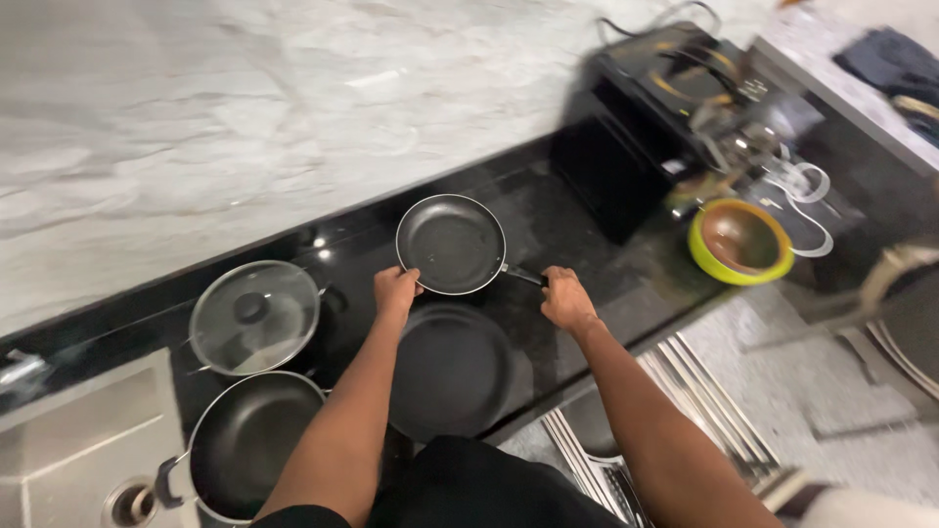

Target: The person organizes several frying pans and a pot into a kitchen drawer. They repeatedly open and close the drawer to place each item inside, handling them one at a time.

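Both hands are holding a small black frying pan (451,243) just above the black counter (626,284), which serves here as the landmark. The left hand (395,291) is closing its fingers over the pan's near rim, while the right hand (566,297) is wrapping around the end of the pan's dark handle, fully closed on it. The pan is sitting level over the middle of the counter, its empty inside facing up. Directly toward the person from the pan, a round black flat pan (452,370) is lying on the counter. Further along the counter on the left-hand side, a pot covered by a glass lid (254,317) is standing, and nearer the counter's front edge a deep dark pan (246,442) is resting beside a pale sink (78,440). At the counter's far right end, a black induction cooktop (675,88) is sitting, with a yellow-green bowl (740,242) placed near it.
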